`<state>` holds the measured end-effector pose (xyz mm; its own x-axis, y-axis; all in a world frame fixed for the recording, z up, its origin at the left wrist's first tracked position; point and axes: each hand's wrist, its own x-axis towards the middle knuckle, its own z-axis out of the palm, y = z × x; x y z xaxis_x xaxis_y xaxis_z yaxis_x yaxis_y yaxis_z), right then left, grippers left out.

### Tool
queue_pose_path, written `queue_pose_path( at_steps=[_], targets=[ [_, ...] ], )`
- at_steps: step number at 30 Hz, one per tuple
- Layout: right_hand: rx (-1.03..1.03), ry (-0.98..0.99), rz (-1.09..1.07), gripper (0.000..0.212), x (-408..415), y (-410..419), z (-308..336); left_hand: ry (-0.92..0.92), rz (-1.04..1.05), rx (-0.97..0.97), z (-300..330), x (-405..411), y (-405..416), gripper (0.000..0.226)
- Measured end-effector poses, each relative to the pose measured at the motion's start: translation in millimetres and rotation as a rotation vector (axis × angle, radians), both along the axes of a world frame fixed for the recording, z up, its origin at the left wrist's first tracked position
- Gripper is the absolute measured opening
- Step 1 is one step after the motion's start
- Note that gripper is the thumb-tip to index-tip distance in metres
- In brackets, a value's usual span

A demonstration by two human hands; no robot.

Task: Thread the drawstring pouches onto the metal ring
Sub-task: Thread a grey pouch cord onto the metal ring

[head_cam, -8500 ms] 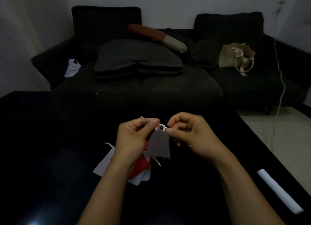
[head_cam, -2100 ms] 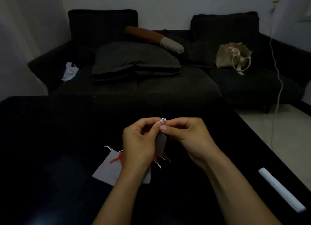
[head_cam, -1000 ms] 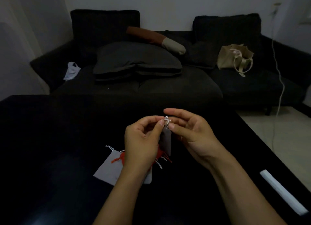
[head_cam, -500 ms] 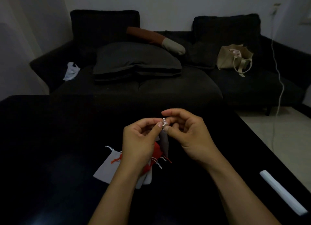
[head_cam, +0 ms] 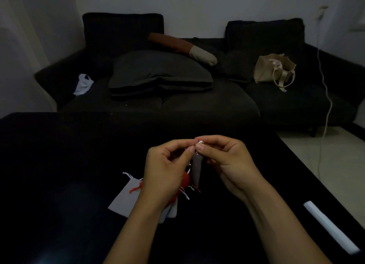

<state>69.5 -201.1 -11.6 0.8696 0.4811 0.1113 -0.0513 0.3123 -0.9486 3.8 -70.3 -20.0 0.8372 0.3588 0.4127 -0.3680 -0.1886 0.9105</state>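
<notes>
Currently we pinch the metal ring between left hand and right hand, grey pouch hanging just below the ring; loosening either pinch could let its cord slip off.

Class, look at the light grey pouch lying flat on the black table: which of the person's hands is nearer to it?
Left. The left hand hovers just above the light grey pouch, overlapping its right edge; the right hand sits farther right, beyond the dark hanging pouch.

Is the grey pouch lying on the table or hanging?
Hanging. The grey pouch dangles from where the left hand and right hand pinch at its top.
</notes>
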Motion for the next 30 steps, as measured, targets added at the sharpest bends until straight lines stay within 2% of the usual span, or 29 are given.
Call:
queue_pose_path(
  at_steps=[5,9,13,16,24,27,30],
  targets=[
    [0.004,0.117,-0.006,0.026,1,-1,1,0.030,-0.037,0.000,3,-1,2,0.020],
    [-0.013,0.167,0.001,0.029,0,1,1,0.029,0.021,0.048,2,-2,1,0.016],
    [0.036,0.211,-0.016,0.023,1,4,1,0.035,0.049,-0.077,-2,2,-7,0.010],
    [0.078,0.218,-0.045,0.019,1,7,-2,0.050,0.052,-0.149,-5,5,-11,0.013],
    [0.084,0.144,-0.038,0.018,2,7,-3,0.067,0.047,-0.266,-7,9,-16,0.014],
    [0.048,0.059,-0.013,0.017,4,4,-3,0.069,0.005,-0.309,-7,8,-13,0.011],
    [-0.053,-0.091,-0.105,0.009,2,4,-3,0.083,-0.013,-0.337,-6,8,-11,0.011]
  ],
)
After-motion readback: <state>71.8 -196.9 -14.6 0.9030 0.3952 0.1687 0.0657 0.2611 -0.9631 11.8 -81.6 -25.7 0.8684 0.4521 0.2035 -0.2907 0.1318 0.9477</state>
